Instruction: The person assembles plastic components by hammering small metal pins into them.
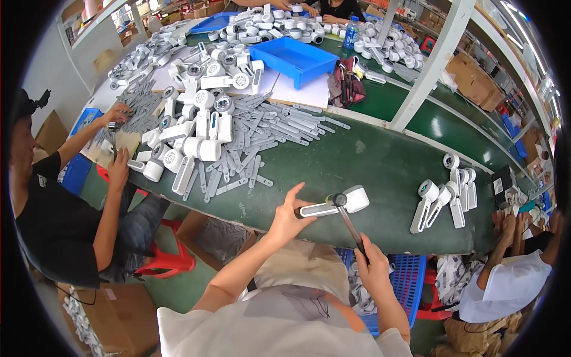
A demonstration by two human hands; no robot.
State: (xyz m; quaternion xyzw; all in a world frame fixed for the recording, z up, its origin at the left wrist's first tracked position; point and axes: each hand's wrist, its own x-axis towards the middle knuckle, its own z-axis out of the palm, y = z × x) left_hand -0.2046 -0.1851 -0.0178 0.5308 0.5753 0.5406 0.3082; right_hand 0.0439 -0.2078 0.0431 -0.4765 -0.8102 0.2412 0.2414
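1. The left hand (288,219) holds a white gadget (358,199) near the green table's (380,157) front edge.
2. The right hand (373,265) grips a hammer (351,225).
3. The hammer's head is over the gadget's middle.

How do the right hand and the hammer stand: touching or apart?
Touching: the head view shows the right hand gripping the hammer by its handle.

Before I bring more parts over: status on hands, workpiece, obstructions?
Left hand holding white handheld fan. Right hand gripping hammer over it; contact unclear. Grey strips piled left, apart from fan.
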